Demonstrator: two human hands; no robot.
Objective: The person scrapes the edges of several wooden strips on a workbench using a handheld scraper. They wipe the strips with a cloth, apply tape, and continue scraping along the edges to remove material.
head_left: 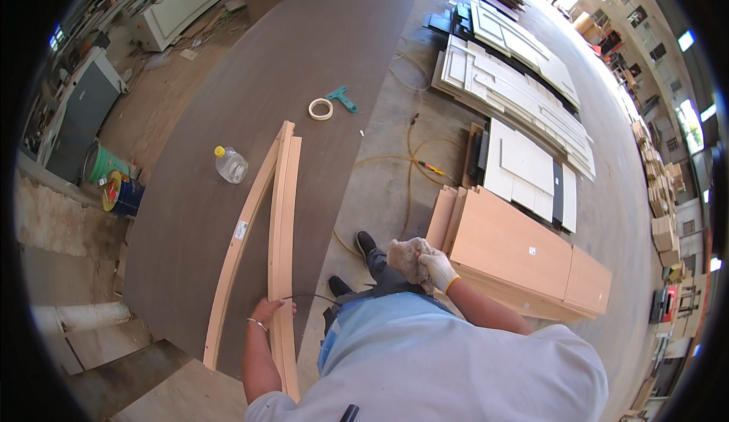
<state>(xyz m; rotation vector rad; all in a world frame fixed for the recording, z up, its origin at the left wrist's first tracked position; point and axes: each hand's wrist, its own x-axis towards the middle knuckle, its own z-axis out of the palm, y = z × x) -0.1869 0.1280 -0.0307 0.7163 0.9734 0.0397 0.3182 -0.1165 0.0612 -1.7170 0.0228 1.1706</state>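
Note:
My left hand [267, 312], bare and with a bracelet at the wrist, is closed round the near part of a long light wooden rail [280, 224]. The rail lies lengthwise on a large dark brown board [342, 50]. Left of it lies a second wooden rail [241, 232] with a small white label; the two meet at their far ends and spread apart toward me. My right hand [438, 268] wears a white glove and grips a crumpled greyish-beige rag [408, 259], held off to the right of the board.
On the board are a clear bottle with a yellow cap [231, 165], a tape roll [320, 109] and a teal tool [343, 99]. Stacked wooden panels [509, 243] and white panels [524, 167] stand on the right. A yellowish hose [411, 194] crosses the floor. Buckets [99, 162] sit at left.

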